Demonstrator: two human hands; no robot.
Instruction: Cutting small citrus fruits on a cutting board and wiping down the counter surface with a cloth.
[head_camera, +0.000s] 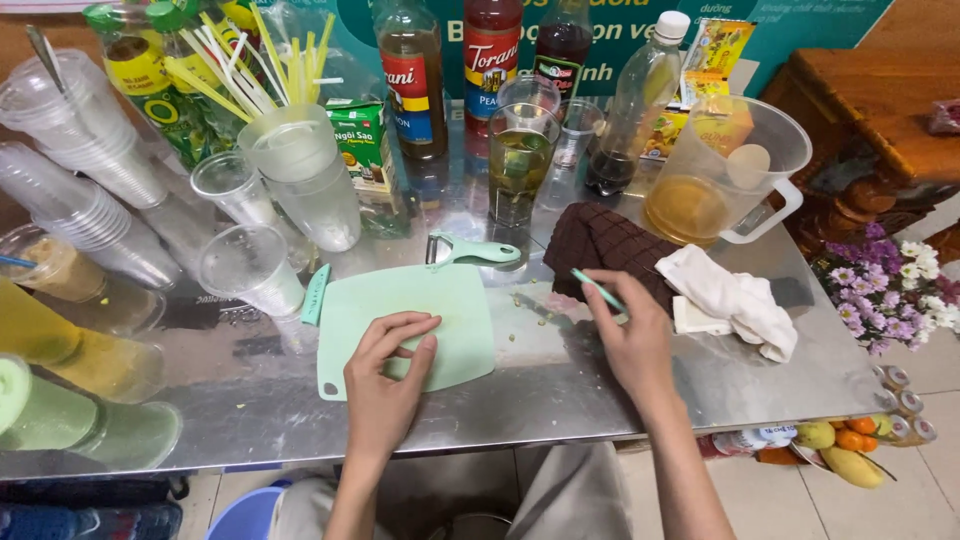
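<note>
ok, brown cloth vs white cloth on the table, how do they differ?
The brown cloth is dark, with a quilted square pattern, and lies fairly flat; the white cloth is plain and crumpled in a heap. The brown cloth sits nearer the right hand; the white cloth lies beyond it, toward the table edge. Both rest on the metal table, touching.

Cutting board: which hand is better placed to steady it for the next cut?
Left. The left hand already rests flat on the green cutting board, while the right hand is off the board, holding a green-handled knife in its fingers.
</note>
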